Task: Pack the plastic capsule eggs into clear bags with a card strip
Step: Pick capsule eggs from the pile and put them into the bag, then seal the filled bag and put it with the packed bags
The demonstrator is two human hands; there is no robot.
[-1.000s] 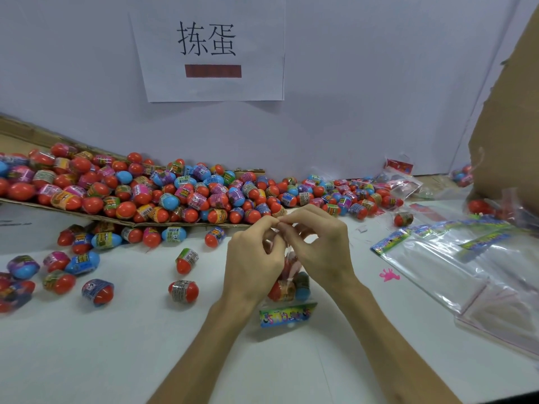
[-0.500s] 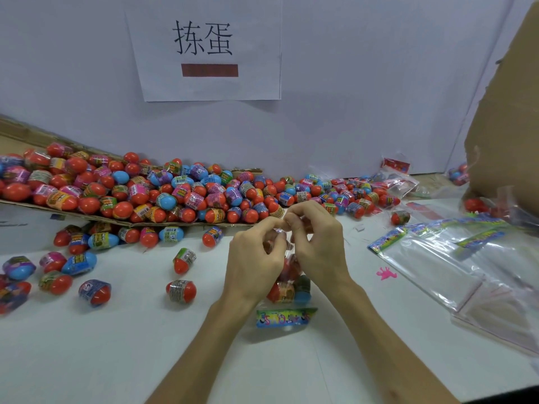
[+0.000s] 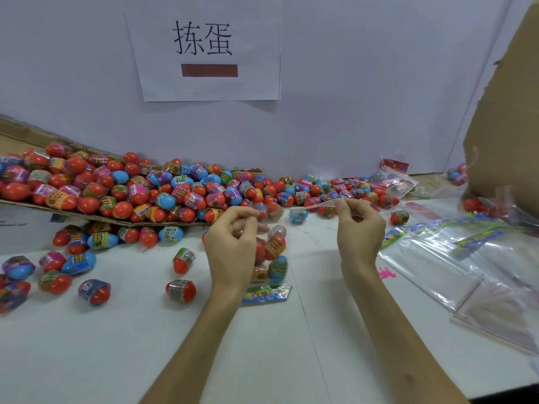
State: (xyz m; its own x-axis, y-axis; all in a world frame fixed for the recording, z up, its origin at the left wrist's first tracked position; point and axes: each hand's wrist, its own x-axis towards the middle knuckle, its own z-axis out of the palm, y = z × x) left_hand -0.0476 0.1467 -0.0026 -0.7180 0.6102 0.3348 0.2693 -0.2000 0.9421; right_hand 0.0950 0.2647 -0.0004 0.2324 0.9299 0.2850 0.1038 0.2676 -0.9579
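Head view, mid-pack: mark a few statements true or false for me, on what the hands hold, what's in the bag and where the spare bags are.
1. The right hand pinches a thin clear strip in its fingers. True.
2. The bag held by the left hand is empty. False: it holds several eggs.
3. The card strip sits at the bag's end nearest the person. True.
4. The spare clear bags lie left of the hands. False: they lie to the right.
5. The egg pile rests on a cardboard sheet. True.
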